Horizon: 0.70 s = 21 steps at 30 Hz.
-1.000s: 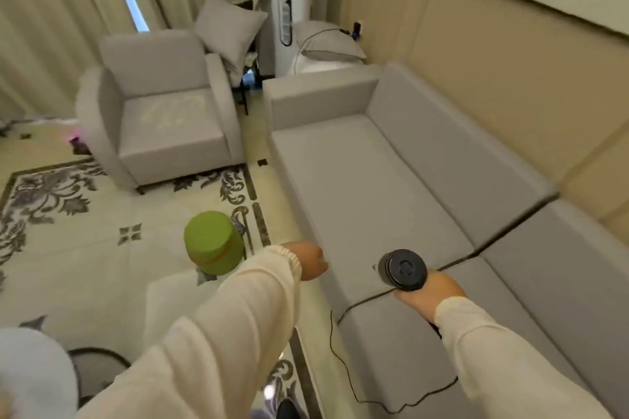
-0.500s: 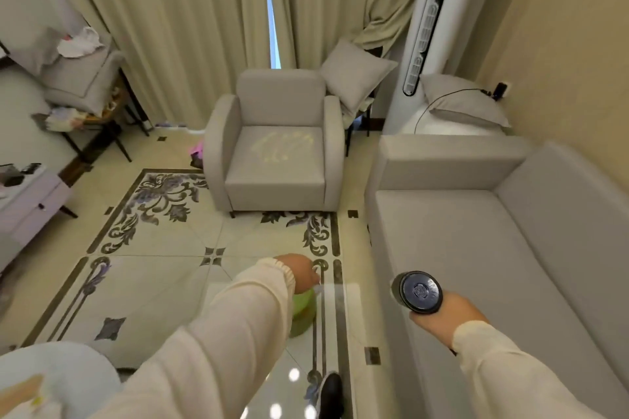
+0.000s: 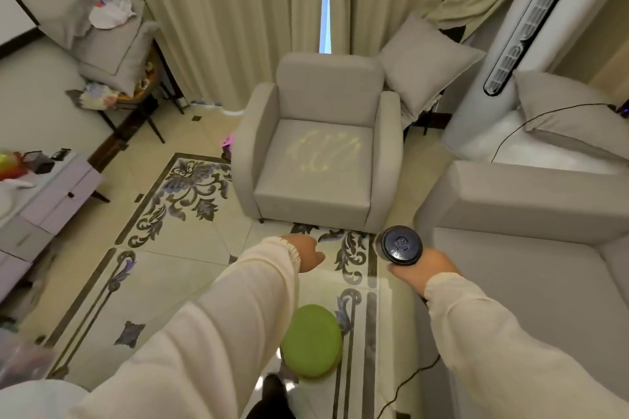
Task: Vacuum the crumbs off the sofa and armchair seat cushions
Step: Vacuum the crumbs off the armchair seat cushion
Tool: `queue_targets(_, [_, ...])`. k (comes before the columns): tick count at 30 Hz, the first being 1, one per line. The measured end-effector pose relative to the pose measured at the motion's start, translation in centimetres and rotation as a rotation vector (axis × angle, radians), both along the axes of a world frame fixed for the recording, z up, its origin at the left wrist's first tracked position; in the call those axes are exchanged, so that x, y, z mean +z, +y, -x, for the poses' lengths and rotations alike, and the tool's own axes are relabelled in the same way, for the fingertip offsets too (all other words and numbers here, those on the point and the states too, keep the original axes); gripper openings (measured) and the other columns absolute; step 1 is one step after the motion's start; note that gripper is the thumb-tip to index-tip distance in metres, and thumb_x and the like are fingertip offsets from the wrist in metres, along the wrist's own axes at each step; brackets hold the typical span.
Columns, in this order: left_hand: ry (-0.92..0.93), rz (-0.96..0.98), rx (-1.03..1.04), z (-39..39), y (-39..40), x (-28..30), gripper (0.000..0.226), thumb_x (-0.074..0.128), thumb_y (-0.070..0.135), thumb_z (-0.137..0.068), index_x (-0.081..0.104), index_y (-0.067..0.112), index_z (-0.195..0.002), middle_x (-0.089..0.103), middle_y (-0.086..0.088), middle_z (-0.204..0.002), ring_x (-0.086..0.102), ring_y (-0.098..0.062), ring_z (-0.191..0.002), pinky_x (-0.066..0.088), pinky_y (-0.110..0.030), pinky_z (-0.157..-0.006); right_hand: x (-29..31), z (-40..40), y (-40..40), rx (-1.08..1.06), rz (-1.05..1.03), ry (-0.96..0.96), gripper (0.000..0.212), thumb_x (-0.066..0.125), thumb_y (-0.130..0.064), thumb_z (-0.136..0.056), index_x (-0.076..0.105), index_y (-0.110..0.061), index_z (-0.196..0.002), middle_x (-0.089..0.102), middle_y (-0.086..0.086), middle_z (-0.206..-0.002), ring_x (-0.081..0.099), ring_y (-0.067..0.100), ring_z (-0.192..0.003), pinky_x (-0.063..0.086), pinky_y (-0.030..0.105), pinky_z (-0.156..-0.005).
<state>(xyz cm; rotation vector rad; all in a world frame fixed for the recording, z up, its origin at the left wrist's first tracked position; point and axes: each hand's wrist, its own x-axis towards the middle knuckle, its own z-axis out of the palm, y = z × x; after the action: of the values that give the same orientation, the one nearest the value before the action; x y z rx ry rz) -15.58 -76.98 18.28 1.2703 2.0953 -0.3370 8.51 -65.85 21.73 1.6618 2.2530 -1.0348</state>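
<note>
Your right hand (image 3: pixel 427 265) grips the handheld vacuum (image 3: pixel 401 245), left hand (image 3: pixel 308 252) loosely curled, empty — armchair (image 3: pixel 323 153) crumbs (image 3: pixel 325 150) remain; sofa (image 3: pixel 531 265) looks clean.

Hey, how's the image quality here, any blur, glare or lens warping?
Head view: wide-angle warping bends the curtains and air conditioner; left edge smeared around the drawer cabinet; glossy floor tiles show glare; armchair crumbs reasonably sharp.
</note>
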Motion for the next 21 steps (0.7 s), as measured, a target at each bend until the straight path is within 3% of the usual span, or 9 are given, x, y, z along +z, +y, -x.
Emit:
queue_targets(7, [0.005,-0.031,-0.060,13.0,9.9,-3.5,0.056,0.040,0.049,-0.106,0.059,0.010,-0.142,0.059,-0.010,-0.147,0.057,-0.034,-0.130,0.045,-0.041,-0.109,-1.6,12.8,8.7,-0.052,-0.003,-0.059,0.023,0.075,-0.047,-0.086,0.068,-0.025,-0.086,0.069,-0.002,-0.079,0.066,0.023,-0.079,0.049,0.029,-0.067])
queue_targets(11, [-0.066,0.032,-0.105,18.9,16.0,-3.4,0.061,0.038,0.051,-0.108,0.053,0.008,-0.148,0.053,-0.012,-0.151,0.051,-0.033,-0.136,0.038,-0.041,-0.115,-1.4,19.5,14.2,-0.131,0.000,-0.027,0.025,0.078,-0.048,-0.085,0.068,-0.026,-0.088,0.071,0.002,-0.087,0.066,0.025,-0.085,0.051,0.030,-0.075])
queue_targets(14, [-0.087,0.086,-0.118,22.7,20.0,-4.1,0.059,0.042,0.047,-0.108,0.052,0.005,-0.148,0.057,-0.008,-0.138,0.054,-0.027,-0.126,0.036,-0.039,-0.115,-1.9,23.4,18.5,-0.171,0.002,0.014,0.026,0.080,-0.047,-0.081,0.070,-0.024,-0.088,0.071,0.004,-0.088,0.066,0.026,-0.085,0.053,0.033,-0.077])
queue_targets(17, [-0.102,0.104,-0.069,26.5,23.9,-6.0,0.051,0.045,0.041,-0.106,0.056,0.009,-0.144,0.059,-0.010,-0.145,0.057,-0.032,-0.129,0.044,-0.039,-0.110,-3.1,26.7,23.0,-0.201,0.029,0.039,0.022,0.078,-0.040,-0.083,0.071,-0.019,-0.082,0.073,0.007,-0.080,0.068,0.026,-0.079,0.059,0.037,-0.076])
queue_targets(21, [-0.162,0.120,0.050,30.7,29.0,-9.5,0.059,0.038,0.046,-0.109,0.043,0.010,-0.155,0.048,-0.011,-0.157,0.048,-0.030,-0.141,0.037,-0.040,-0.117,-7.1,31.7,29.5,-0.218,0.104,0.112,0.022,0.080,-0.039,-0.085,0.070,-0.019,-0.088,0.073,0.006,-0.083,0.068,0.027,-0.080,0.060,0.038,-0.077])
